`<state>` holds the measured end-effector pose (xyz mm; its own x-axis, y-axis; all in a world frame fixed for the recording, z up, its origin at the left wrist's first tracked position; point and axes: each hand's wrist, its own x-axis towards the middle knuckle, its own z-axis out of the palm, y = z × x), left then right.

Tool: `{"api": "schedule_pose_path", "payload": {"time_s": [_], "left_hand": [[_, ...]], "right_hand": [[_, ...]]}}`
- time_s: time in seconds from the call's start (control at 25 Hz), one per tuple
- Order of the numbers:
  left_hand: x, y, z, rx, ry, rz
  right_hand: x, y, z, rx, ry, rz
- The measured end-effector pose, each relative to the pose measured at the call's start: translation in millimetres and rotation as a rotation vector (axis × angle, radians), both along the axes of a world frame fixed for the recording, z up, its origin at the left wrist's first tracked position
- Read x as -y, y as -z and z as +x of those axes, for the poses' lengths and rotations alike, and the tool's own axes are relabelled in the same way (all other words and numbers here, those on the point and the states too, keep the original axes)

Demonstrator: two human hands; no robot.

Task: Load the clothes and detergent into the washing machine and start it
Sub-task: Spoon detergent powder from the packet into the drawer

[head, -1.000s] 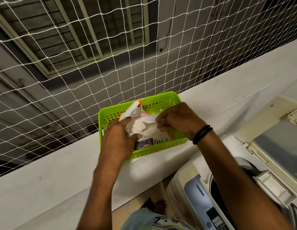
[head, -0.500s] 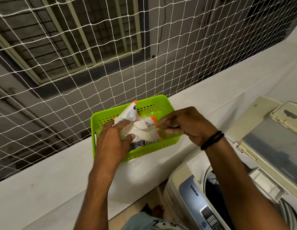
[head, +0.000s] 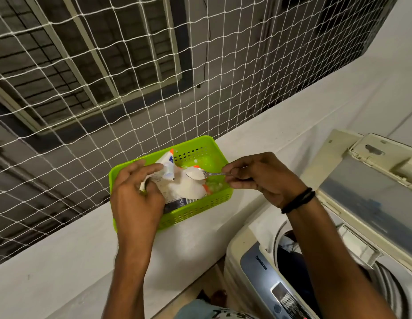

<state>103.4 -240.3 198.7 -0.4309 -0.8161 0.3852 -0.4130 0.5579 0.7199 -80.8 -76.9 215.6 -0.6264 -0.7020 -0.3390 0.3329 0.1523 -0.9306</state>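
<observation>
R hand point(head: 260, 178): grip pinched on spoon point(head: 201, 174) handle, bowl heaped w/ white detergent powder, level, just above open detergent pouch point(head: 177, 184). L hand point(head: 137, 194): grip closed on pouch's near-left edge, holding mouth open. Pouch sits in green basket point(head: 200, 208) on white ledge point(head: 258, 139), under both grips. Washing machine point(head: 255, 268) below-right of R grip, lid point(head: 366, 192) up, dark clothes point(head: 290, 261) in drum.

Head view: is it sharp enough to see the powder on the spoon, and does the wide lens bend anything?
Head view: the heaped spoon and right hand are sharp; the left hand is slightly motion-blurred. Light is dim and even, without glare. The ledge and net bow with wide-angle distortion.
</observation>
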Motion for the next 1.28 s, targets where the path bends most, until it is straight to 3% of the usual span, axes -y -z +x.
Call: {"api": "schedule_pose_path", "payload": {"time_s": [0.24, 0.44, 0.6, 0.76, 1.28], "left_hand": [[-36, -7, -38, -0.285, 0.148, 0.005], [-77, 13, -91, -0.279, 0.389, 0.004], [-119, 32, -132, -0.161, 0.56, -0.023], [-162, 56, -170, -0.057, 0.736, 0.101], [-282, 208, -256, 0.65, 1.167, 0.222]], "right_hand": [[-53, 3, -9, -0.014, 0.158, -0.004], [-119, 19, -15, 0.007, 0.36, 0.039], [-177, 45, -21, 0.03, 0.564, 0.07], [-237, 85, -29, 0.085, 0.822, 0.089], [-334, 238, -59, 0.315, 1.331, 0.183]]}}
